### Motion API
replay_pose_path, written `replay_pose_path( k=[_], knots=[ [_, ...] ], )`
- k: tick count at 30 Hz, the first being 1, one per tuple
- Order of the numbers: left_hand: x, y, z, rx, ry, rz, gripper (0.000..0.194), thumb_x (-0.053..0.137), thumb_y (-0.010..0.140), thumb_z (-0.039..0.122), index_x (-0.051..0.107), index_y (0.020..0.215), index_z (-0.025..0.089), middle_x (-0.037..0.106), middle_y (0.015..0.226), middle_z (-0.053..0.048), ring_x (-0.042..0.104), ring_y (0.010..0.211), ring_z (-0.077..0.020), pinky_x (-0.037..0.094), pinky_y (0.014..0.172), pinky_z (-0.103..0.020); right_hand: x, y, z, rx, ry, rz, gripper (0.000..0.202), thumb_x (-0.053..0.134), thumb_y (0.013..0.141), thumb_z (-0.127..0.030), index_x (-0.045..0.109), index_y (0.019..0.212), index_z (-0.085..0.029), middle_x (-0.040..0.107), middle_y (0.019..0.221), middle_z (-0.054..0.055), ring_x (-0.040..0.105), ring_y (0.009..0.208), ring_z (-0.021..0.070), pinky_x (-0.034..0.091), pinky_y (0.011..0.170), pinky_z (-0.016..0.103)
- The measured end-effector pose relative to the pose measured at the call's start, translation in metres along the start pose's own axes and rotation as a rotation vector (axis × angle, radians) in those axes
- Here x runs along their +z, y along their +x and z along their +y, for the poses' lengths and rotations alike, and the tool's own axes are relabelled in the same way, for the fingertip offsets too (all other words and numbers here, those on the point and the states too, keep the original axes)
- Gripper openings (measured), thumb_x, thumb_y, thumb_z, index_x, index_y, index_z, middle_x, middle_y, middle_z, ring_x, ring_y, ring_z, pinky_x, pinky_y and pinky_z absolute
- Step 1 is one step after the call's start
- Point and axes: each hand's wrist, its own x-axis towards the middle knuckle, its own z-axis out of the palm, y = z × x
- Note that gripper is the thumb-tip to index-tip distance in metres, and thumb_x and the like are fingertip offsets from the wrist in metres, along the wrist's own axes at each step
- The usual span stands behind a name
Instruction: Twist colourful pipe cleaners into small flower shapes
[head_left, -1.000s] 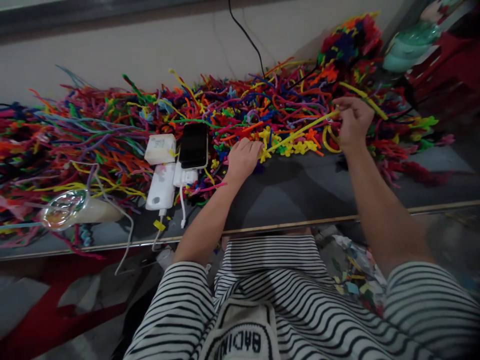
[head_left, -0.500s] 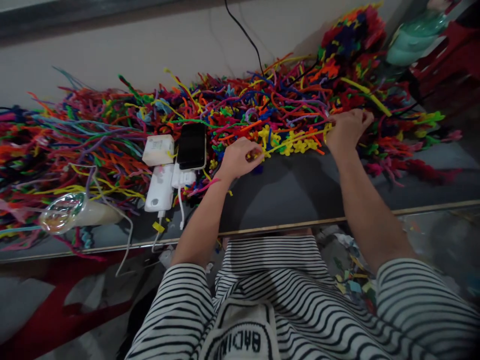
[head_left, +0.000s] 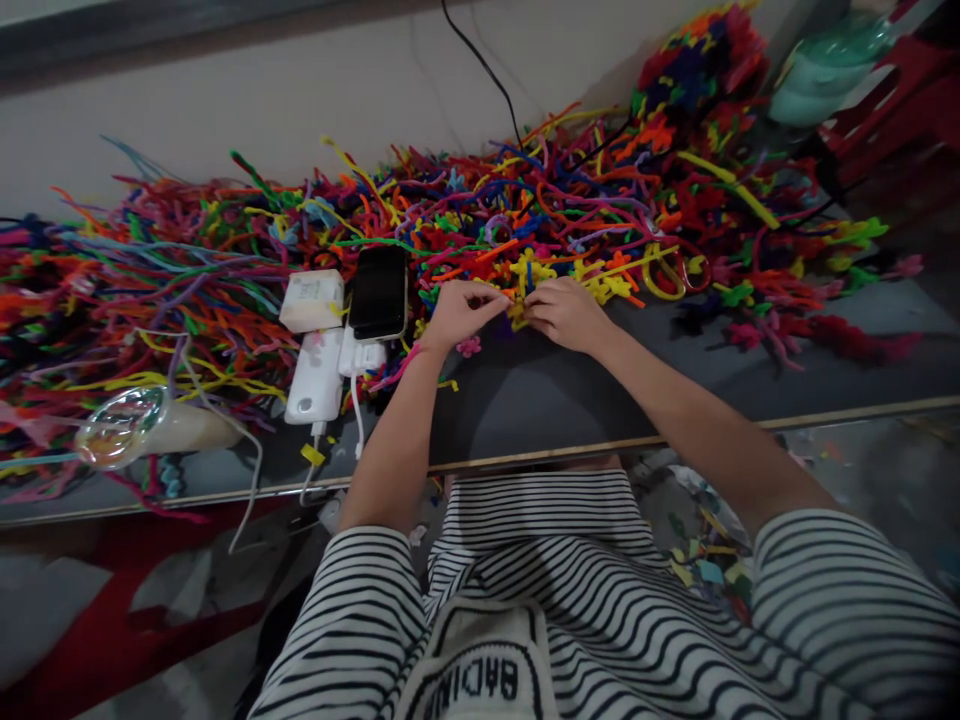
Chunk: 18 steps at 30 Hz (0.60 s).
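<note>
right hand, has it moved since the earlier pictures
Yes. Judged against the black phone lying on the table, the right hand has moved left, much closer to the phone, and slightly toward the table's front edge.

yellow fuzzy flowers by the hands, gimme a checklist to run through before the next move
1. Hands both in view: ok, left hand and right hand close together.
2. What the fingertips hold: cannot tell, too small and partly hidden.
3. Yellow flowers fully visible: not ok, the right hand blocks part.
4. Phone apart from the left hand: ok, it lies to the left.
5. Fuzzy stems untangled: not ok, they cross and overlap behind the hands.
6. Black cable off the hands: ok, it hangs behind them.
</note>
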Motion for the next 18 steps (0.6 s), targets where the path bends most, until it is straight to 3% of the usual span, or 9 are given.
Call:
replay_pose_path(
  k=[4,6,8,12,14,16,18],
  knots=[
    [0.0,0.004,0.0,-0.07,-0.139,0.214,0.037,0.068,0.085,0.051,0.074,0.072,0.017,0.068,0.062,-0.003,0.061,0.059,-0.0128,0.047,0.058,-0.024,-0.002,-0.005,0.005,0.08,-0.037,0.144,0.034,0.047,0.104,-0.032,0.08,0.104,-0.025,0.076,0.104,0.009,0.062,0.108,0.0263,0.046,0.094,0.045],
    [-0.003,0.004,0.004,-0.083,-0.172,0.17,0.04,0.071,0.082,0.054,0.072,0.068,0.017,0.067,0.06,-0.003,0.059,0.057,-0.0118,0.045,0.056,-0.023,-0.007,-0.006,0.006,0.119,-0.053,0.223,0.036,0.044,0.105,-0.034,0.079,0.11,-0.026,0.075,0.105,0.009,0.063,0.108,0.0257,0.047,0.094,0.044],
    [-0.01,0.003,0.011,-0.104,-0.218,-0.041,0.04,0.077,0.076,0.055,0.072,0.067,0.016,0.067,0.06,-0.003,0.058,0.055,-0.0108,0.044,0.054,-0.022,-0.01,-0.007,0.004,0.161,-0.078,0.269,0.038,0.042,0.106,-0.037,0.077,0.116,-0.026,0.075,0.103,0.009,0.066,0.104,0.0249,0.048,0.093,0.043],
    [-0.022,0.003,0.032,-0.199,-0.281,-0.779,0.046,0.091,0.059,0.047,0.08,0.092,0.017,0.061,0.051,0.001,0.049,0.043,-0.0089,0.035,0.045,-0.021,-0.015,-0.011,0.003,0.23,-0.129,0.283,0.044,0.036,0.107,-0.041,0.073,0.125,-0.025,0.076,0.094,0.009,0.069,0.09,0.022,0.051,0.084,0.037],
    [-0.023,0.004,0.04,-0.241,-0.261,-1.078,0.055,0.093,0.056,0.043,0.079,0.104,0.019,0.059,0.048,0.004,0.047,0.041,-0.0095,0.034,0.044,-0.022,-0.015,-0.013,0.003,0.243,-0.146,0.289,0.047,0.034,0.108,-0.043,0.072,0.127,-0.024,0.076,0.092,0.008,0.07,0.085,0.0207,0.051,0.079,0.034],
    [-0.02,0.005,0.043,-0.279,-0.193,-1.25,0.055,0.092,0.056,0.042,0.079,0.106,0.021,0.059,0.048,0.004,0.049,0.043,-0.0103,0.035,0.045,-0.022,-0.015,-0.015,0.003,0.254,-0.159,0.298,0.048,0.034,0.108,-0.045,0.073,0.126,-0.024,0.076,0.093,0.008,0.071,0.084,0.0199,0.051,0.076,0.032],
    [-0.016,0.005,0.042,-0.324,-0.104,-1.325,0.049,0.09,0.059,0.042,0.08,0.102,0.02,0.061,0.05,0.004,0.051,0.044,-0.0103,0.036,0.045,-0.021,-0.015,-0.015,0.003,0.261,-0.161,0.305,0.049,0.034,0.107,-0.046,0.074,0.124,-0.023,0.077,0.096,0.009,0.071,0.086,0.0198,0.052,0.076,0.031]
  ],
)
